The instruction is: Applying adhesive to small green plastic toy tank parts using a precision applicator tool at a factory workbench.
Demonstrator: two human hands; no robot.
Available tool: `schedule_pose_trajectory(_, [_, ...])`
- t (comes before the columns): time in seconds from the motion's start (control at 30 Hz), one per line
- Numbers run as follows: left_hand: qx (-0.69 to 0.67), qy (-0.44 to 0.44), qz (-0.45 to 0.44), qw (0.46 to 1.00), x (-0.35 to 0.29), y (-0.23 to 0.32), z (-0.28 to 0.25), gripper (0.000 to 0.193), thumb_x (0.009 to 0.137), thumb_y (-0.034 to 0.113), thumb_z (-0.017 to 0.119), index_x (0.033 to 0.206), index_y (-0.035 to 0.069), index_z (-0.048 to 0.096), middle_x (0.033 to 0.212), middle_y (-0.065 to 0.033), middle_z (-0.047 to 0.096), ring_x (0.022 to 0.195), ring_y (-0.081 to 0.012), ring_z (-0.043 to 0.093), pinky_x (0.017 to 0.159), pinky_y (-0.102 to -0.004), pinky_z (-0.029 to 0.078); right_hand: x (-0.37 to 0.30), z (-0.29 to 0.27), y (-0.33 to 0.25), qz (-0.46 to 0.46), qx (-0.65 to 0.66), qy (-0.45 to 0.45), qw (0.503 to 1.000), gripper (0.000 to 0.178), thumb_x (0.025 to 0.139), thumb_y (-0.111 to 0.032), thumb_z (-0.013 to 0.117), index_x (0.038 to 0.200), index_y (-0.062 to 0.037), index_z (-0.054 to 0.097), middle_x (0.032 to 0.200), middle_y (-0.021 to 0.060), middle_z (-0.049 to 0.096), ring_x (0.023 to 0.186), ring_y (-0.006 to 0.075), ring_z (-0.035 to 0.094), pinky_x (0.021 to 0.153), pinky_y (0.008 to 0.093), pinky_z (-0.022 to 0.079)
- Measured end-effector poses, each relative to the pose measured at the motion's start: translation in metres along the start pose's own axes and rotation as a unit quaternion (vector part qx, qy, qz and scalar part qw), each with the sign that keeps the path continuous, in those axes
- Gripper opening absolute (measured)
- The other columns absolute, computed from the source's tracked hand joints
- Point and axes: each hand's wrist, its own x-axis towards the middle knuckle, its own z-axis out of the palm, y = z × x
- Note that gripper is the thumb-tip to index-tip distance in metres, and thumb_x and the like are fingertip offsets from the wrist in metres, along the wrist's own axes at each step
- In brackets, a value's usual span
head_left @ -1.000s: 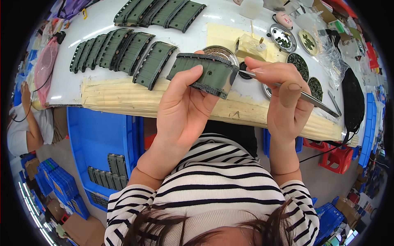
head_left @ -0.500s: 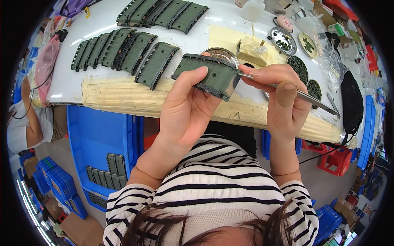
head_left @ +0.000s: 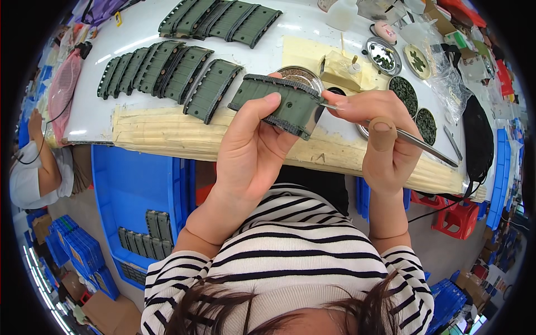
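Observation:
A dark green curved panel (head_left: 282,106) with rough grey edging and a small hole is held up over the table's front edge. My left hand (head_left: 251,142) grips it, thumb on its face and fingers behind it. My right hand (head_left: 388,137) is closed round slim metal tweezers (head_left: 421,144), which slant down to the right. Their tip meets the panel's right end near its upper corner; whether it pinches a small part there is too small to tell. A tan cover wraps one finger of my right hand.
Similar green panels (head_left: 209,84) stand in rows at left and back. Dishes of small dark green pieces (head_left: 403,94), a round tin (head_left: 301,75) and a yellowish block (head_left: 340,70) lie at right. A blue crate (head_left: 134,178) with more panels is below left; another person's arm (head_left: 47,162) shows far left.
The panel and both hands have shifted slightly left. My right hand has turned a little, so the tweezers' rear end sits lower. Both grips are kept.

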Motion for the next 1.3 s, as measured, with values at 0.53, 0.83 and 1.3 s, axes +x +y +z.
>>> schedule_pose_trajectory(0.53, [0.055, 0.012, 0.013, 0.998, 0.002, 0.000, 0.000, 0.033, 0.090, 0.004, 0.054, 0.121, -0.006, 0.049, 0.114, -0.0150, 0.059, 0.112, -0.0229, 0.059, 0.095, -0.0343, 0.052, 0.005, -0.007, 0.005, -0.063, -0.059, -0.043, 0.995, 0.012, 0.087, -0.006, 0.061, 0.089, 0.0020, 0.068, 0.090, 0.0123, 0.071, 0.079, 0.0219, 0.063, 0.074, 0.0311, 0.051])
schedule_pose_trajectory(0.83, [0.031, -0.001, -0.010, 0.999, 0.007, -0.001, 0.003, 0.033, 0.089, 0.005, 0.055, 0.120, -0.006, 0.051, 0.110, -0.0174, 0.063, 0.109, -0.0238, 0.061, 0.098, -0.0355, 0.050, 0.001, -0.010, 0.006, -0.092, -0.083, -0.030, 0.992, 0.011, 0.087, -0.005, 0.060, 0.091, 0.0027, 0.068, 0.092, 0.0126, 0.070, 0.083, 0.0213, 0.065, 0.072, 0.0290, 0.052])
schedule_pose_trajectory(1.3, [0.061, -0.029, 0.028, 0.997, 0.005, -0.010, 0.003, 0.035, 0.092, 0.011, 0.054, 0.126, 0.005, 0.048, 0.115, -0.0114, 0.060, 0.104, -0.0178, 0.062, 0.089, -0.0336, 0.054, -0.008, -0.002, 0.007, -0.137, -0.117, -0.004, 0.984, 0.016, 0.093, -0.008, 0.055, 0.094, 0.0032, 0.066, 0.092, 0.0141, 0.067, 0.091, 0.0271, 0.068, 0.076, 0.0308, 0.054])
